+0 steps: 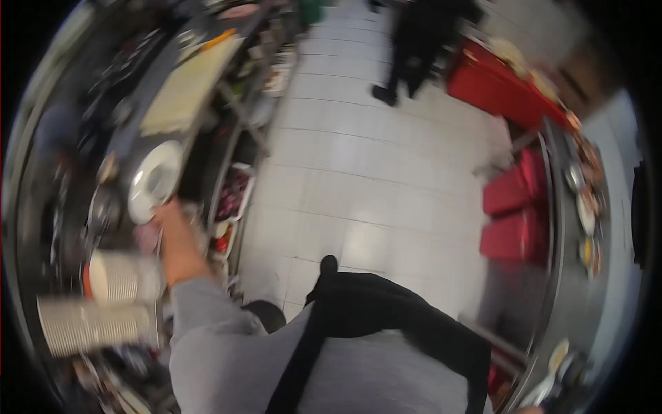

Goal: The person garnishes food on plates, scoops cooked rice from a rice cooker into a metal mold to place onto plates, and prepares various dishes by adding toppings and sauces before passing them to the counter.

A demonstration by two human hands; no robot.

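My left hand (165,211) is stretched out over the counter on the left, its fingers closed on the rim of a white wide-rimmed plate (143,181). The plate is tilted and has a deeper round middle. Nearest to that forearm stand two tall stacks of off-white dishes or containers (89,328). Beyond the plate lies a long cutting board (186,93) with an orange-handled tool (219,39) at its far end. At the bottom right edge only a sliver of what may be my right hand (531,410) shows, its fingers hidden.
White floor tiles (331,179) run between two counters. A person in dark clothes (420,41) stands farther up the aisle. Red bins (514,231) sit under the right counter (562,228), which carries several dishes. Trays of food (234,193) fill a shelf below the left counter.
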